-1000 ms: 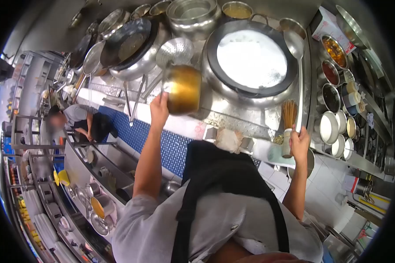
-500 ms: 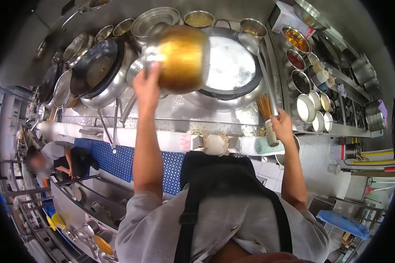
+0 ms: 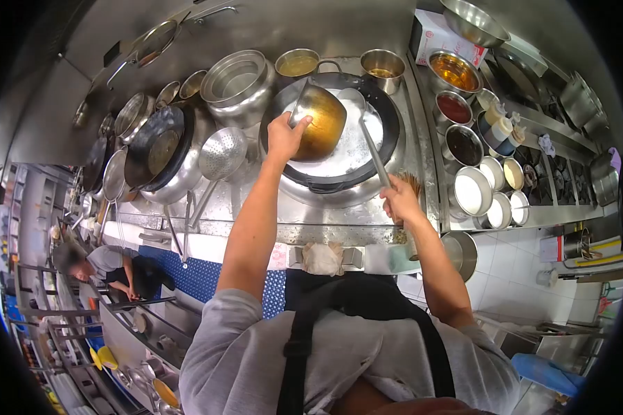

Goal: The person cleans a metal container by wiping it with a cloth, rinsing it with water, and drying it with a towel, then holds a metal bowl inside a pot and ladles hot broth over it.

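Note:
My left hand [image 3: 286,137] is closed on the rim of a metal bowl [image 3: 320,126] with a golden-brown stained outside. The bowl is tilted over the left part of a large black wok [image 3: 389,149], its underside facing me. White, foamy-looking contents [image 3: 356,153] fill the wok; the inside of the bowl is hidden. In my right hand [image 3: 402,199] is the long handle of a ladle [image 3: 375,153], whose head lies over the wok's far side. A bamboo brush [image 3: 412,183] stands beside that hand.
A perforated skimmer [image 3: 223,152] rests left of the wok, near another dark wok [image 3: 158,142]. Pots stand behind, including a large steel pot [image 3: 237,90]. Sauce bowls [image 3: 464,144] and white containers [image 3: 472,191] line the right shelf. Another person [image 3: 114,266] is at lower left.
My left hand has brought the bowl down and tilted it over the wok. The ladle's head has moved left over the wok, my right hand moving left with it.

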